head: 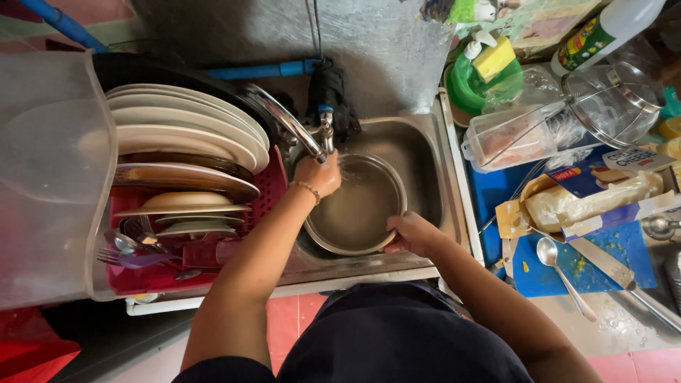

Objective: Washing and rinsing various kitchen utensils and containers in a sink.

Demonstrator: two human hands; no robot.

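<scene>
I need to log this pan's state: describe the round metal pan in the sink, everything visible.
The round metal pan is shallow, flat-bottomed and dull grey, like steel, with a thin raised rim. It sits tilted in the steel sink, open side facing up toward the camera, just under the tap. The left hand is at its upper-left rim; the right hand grips the lower-right rim. Its inside looks wet.

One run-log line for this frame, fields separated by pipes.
left hand on rim of steel bowl under tap | right hand gripping near rim | bowl tilted in sink | dish rack beside
</scene>
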